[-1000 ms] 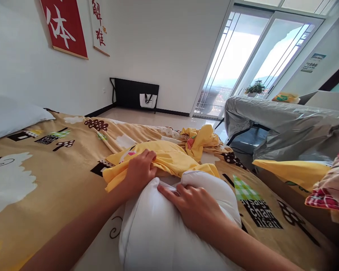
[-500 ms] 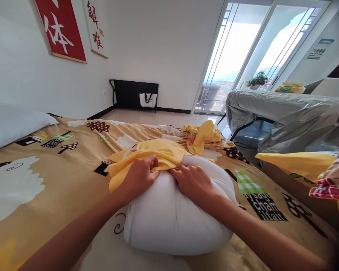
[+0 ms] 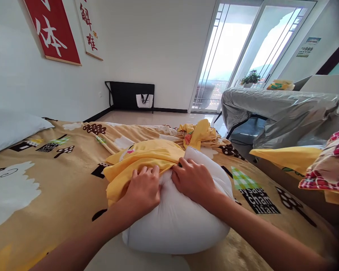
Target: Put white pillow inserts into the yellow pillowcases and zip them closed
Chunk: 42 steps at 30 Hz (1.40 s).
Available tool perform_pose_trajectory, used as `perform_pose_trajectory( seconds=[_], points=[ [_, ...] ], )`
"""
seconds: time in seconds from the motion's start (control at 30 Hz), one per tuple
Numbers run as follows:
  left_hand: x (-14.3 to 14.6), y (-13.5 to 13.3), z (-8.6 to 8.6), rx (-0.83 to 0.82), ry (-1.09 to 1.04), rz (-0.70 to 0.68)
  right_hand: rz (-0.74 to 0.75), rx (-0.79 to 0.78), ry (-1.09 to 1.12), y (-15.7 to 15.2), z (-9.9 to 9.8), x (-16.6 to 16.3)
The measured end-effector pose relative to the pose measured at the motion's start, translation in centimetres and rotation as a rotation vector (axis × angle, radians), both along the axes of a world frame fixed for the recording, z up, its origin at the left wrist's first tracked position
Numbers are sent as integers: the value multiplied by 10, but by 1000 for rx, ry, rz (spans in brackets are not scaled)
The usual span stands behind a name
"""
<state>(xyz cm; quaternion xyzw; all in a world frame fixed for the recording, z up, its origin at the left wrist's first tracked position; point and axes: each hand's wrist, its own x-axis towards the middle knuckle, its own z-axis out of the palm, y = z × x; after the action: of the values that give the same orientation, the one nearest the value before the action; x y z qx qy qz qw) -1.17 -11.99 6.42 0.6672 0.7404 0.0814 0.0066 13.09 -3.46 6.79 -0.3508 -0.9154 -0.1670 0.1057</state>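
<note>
A plump white pillow [image 3: 180, 222] lies on the bed in front of me, its far end partly under a yellow pillowcase [image 3: 141, 158]. My left hand [image 3: 143, 190] rests on the pillow's left top with fingers curled over the yellow cloth's edge. My right hand [image 3: 192, 180] presses the pillow's top beside it, fingers bent and gripping at the pillowcase's opening. The two hands almost touch.
The bed has a tan sheet [image 3: 45, 169] with cartoon prints. Another white pillow [image 3: 11, 128] lies far left. More yellow cloth [image 3: 199, 133] is bunched behind. A grey covered sofa [image 3: 285, 113] and checked fabric [image 3: 327, 165] are at the right.
Both hands have drawn the yellow pillowcase nearer over the pillow's end. My right hand moved from the pillow's middle up to the cloth's edge beside my left hand.
</note>
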Motion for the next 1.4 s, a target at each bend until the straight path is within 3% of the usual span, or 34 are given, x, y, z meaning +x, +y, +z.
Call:
perform_pose_trajectory(
  seconds=[0.2,0.27,0.37,0.47,0.57,0.83,1.03,1.2,1.33,1.4],
  points=[
    [1,6,-24,158,3,46,-57,133,240,-2,7,16],
    [-3,9,-30,223,-25,46,-12,261,311,-9,6,24],
    [-6,11,-36,294,-27,40,185,373,290,-32,-2,35],
    [-6,12,-39,307,-13,36,310,309,155,-56,-15,38],
    [-7,10,-38,326,-32,39,244,261,111,-65,-27,34],
    [-10,23,-16,415,-231,74,427,78,-1,-45,-29,15],
    [7,29,-12,376,-184,12,455,-30,-6,-33,-25,8],
    [-9,0,-26,504,-173,-162,389,-42,101,-26,-25,15],
    [-33,-45,-53,693,-67,-164,363,-48,128,-22,-22,20],
    [-44,-66,-70,713,-23,-184,363,-52,132,-19,-20,21]
  ],
)
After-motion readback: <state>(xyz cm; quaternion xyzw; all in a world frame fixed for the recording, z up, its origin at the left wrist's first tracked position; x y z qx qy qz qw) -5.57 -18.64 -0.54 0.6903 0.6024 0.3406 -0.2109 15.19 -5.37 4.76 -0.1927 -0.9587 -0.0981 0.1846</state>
